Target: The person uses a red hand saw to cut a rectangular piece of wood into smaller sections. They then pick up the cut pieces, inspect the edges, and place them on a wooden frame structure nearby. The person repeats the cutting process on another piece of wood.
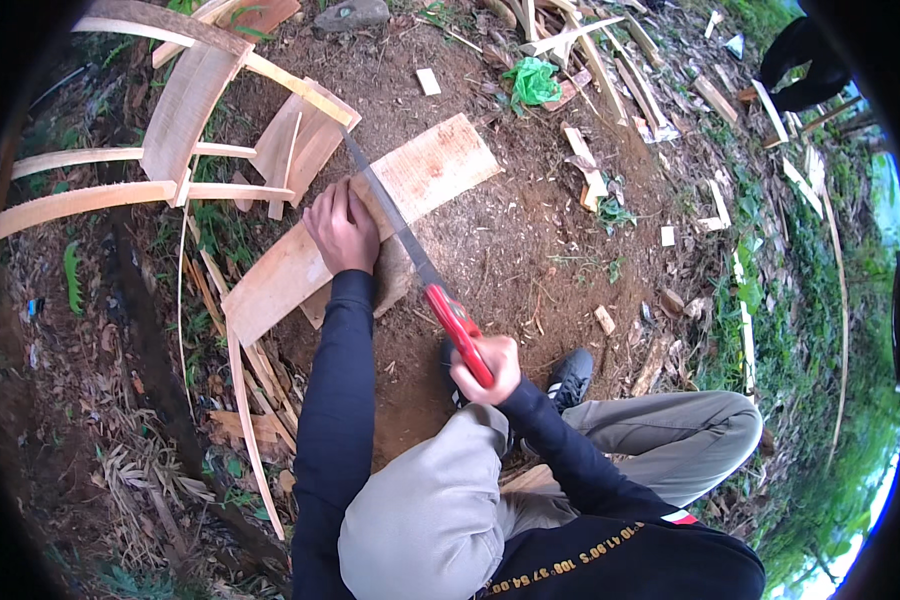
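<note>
A wide, pale wooden board (438,166) lies slantwise over a short log (396,280) in front of me. My left hand (344,228) grips the board near its middle, pressing it from above with the fingers curled over the wood. In my right hand (489,370) is the red handle of a hand saw (457,322), with the fingers wrapped round it. Its long metal blade crosses the board slantwise, just right of my left hand. How deep the teeth sit in the wood I cannot tell.
A wooden frame of slats and panels (192,115) stands at the far left, close to the board. Thin strips (255,385) lie on the ground left of my arm. A green plastic bag (533,82) and scrap wood (630,85) are at the back right. My shoe (570,377) is near the saw.
</note>
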The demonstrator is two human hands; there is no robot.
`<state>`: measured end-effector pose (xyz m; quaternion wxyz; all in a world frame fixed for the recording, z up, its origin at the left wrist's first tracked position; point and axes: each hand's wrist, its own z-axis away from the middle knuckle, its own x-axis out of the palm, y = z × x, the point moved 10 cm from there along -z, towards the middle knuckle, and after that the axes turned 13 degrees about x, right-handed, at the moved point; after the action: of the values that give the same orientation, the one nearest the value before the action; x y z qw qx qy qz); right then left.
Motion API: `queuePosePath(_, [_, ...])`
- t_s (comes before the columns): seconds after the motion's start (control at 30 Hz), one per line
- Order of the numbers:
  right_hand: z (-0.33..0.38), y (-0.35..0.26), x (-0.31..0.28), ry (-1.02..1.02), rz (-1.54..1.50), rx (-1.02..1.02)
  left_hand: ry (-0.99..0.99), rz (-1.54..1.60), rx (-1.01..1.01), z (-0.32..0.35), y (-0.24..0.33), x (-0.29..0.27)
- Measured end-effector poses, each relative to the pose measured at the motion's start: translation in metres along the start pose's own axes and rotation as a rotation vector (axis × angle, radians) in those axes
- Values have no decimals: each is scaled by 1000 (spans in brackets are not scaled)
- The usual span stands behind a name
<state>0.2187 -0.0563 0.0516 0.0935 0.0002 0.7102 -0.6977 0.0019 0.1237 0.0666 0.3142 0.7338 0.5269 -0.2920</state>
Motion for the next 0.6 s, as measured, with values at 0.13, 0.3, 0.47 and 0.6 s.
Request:
queuePosePath(0.13, [-29, 5, 10, 44, 35, -14, 8, 55, -33, -5, -4, 5])
queuePosePath(0.3, [-4, -3, 2, 32, -52, 36, -2, 21, -35, 0, 0, -1])
queuePosePath(0.47, [-57, -5, 12, 118, -7, 65, -11, 46, -17, -10, 11, 0])
queuePosePath(0.6, [4, -5, 9, 68, -65, 53, 13, -64, -8, 1, 3, -5])
